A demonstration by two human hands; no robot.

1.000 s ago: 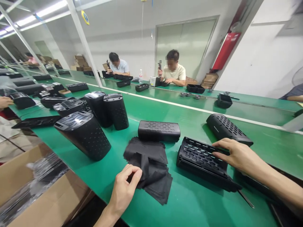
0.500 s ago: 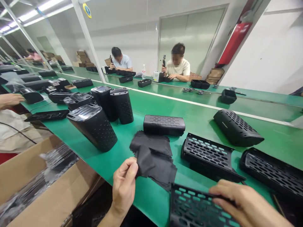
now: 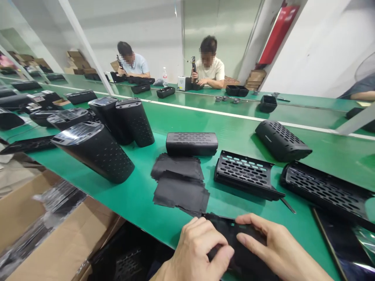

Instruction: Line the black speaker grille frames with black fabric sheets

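Low in the view, a black slotted speaker grille lies under a thin black cloth sheet that covers most of its slots. My left hand has its fingers curled on the left part of the sheet, thumb and fingers pinching it against the grille. My right hand grips the far edge at the right, fingers over the rim and thumb on the sheet. Just beyond, a loose stack of black cloth sheets rests on the green table. The lower part of the grille is hidden.
More slotted grilles sit to the right, near a dark phone or tablet. Several tall black speaker housings stand at left. A cardboard box is below the table edge. Two people work across the bench.
My left hand has brought a cloth sheet from the stack onto the grille. My right hand still holds the grille, now with its thumb over the sheet. The view has shifted right.
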